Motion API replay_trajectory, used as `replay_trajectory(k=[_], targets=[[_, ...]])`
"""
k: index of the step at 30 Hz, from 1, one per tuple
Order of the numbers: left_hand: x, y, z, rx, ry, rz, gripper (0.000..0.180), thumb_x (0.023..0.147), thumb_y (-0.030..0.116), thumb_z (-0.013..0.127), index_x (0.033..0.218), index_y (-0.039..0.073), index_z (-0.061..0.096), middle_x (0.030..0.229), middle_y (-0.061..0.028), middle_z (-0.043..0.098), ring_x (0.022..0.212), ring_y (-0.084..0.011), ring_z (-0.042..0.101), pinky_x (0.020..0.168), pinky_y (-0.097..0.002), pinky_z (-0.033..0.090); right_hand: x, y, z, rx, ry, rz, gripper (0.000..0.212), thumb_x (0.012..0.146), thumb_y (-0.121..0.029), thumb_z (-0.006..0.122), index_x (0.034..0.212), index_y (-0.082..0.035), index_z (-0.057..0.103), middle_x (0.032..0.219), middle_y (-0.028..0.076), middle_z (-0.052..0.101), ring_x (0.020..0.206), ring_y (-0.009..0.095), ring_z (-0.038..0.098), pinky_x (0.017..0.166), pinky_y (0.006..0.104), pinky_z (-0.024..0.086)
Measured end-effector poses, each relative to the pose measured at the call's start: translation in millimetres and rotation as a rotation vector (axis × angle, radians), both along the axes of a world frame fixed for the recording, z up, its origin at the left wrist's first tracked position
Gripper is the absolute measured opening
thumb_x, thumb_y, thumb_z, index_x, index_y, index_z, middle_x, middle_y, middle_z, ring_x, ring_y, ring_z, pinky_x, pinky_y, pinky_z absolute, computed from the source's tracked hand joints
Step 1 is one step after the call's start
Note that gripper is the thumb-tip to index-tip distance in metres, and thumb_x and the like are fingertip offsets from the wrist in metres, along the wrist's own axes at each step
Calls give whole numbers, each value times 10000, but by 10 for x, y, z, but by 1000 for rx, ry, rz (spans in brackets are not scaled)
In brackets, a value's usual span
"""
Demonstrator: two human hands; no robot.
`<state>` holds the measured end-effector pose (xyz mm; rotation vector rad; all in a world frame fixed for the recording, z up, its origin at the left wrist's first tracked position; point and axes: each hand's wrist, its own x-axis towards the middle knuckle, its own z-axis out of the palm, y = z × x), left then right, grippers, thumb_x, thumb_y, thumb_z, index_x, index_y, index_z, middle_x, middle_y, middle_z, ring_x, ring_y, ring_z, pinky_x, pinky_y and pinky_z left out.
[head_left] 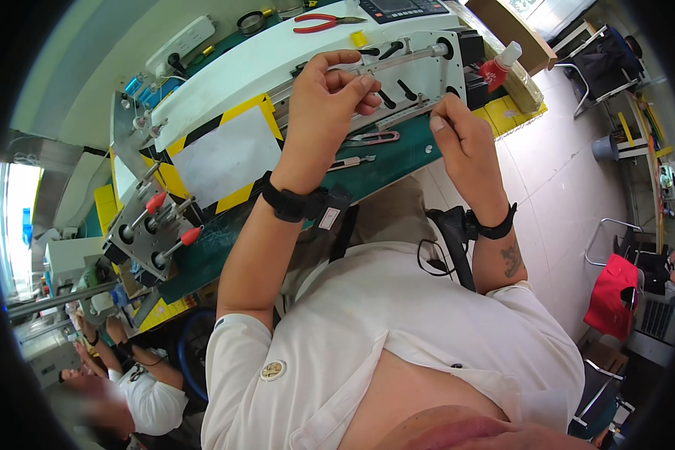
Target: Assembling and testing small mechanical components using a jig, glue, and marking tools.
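My left hand [328, 94] is raised over a bench machine [433, 71] with a pale metal plate and black levers [386, 99]. Its thumb presses toward curled fingers while the index finger arches above them; anything pinched there is too small to make out. Beside the machine's right end, my right hand [463, 133] is closed, thumb against the bent index finger, and whatever lies between them is hidden. A pink-handled tool [379, 138] and a slim craft knife [352, 162] lie on the green bench mat [394, 166] below and between my hands.
A white sheet [229, 159] bordered by yellow-black tape lies left. Red-handled pliers [326, 22] and a control panel [401, 9] sit behind the machine. A red-and-white bottle [500, 66] stands right. Red-knobbed rods [157, 225] project at left. Another person [146, 394] sits lower left.
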<state>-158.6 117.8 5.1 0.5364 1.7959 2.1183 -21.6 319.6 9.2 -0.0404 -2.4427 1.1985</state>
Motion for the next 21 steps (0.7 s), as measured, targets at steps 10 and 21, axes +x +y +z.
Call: replay_trajectory(k=[10,21], targets=[[-110,-9,-220,126,-204,-157,529,1112,96,785,1570,-57,570,1219,-165,832,995,-154,796,916,-286,651,44,-124,-23,-71,5,98,94,1121,-97,626,1060,-29,603,736,129,521,643,268,507,647,397,432],[108,-456,6,179,-387,-328,547,1126,164,774,1608,-31,602,1150,-67,792,930,-83,708,862,-233,597,159,-186,-7,-165,-24,149,148,1138,-120,644,1046,-14,598,755,56,512,692,140,474,650,343,403]])
